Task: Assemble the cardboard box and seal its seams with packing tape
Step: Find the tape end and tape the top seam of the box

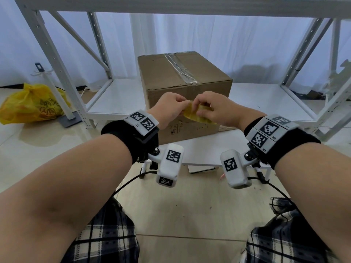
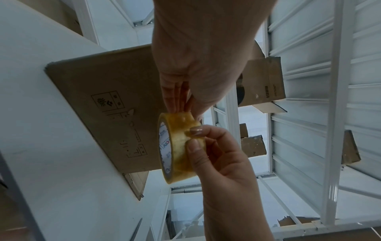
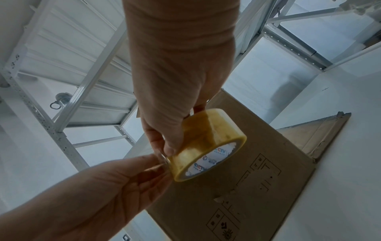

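A closed brown cardboard box (image 1: 180, 76) stands on a low white shelf board (image 1: 199, 147), with a strip of clear tape along its top seam. In front of its near face both hands hold a roll of yellowish clear packing tape (image 1: 197, 115). My right hand (image 1: 202, 105) grips the roll (image 3: 206, 145) with thumb and fingers around its rim. My left hand (image 1: 180, 106) pinches at the roll's edge (image 2: 179, 146), where a clear tape end seems to show between its fingertips (image 3: 159, 163). The box's printed side (image 2: 103, 97) faces me.
White metal shelving (image 1: 62, 73) frames the box on both sides and above. A yellow plastic bag (image 1: 32, 105) and a white pole stand (image 1: 55, 90) are on the floor at left. Other cardboard boxes (image 2: 266, 81) sit farther off. A flat cardboard piece (image 3: 317, 135) lies beside the box.
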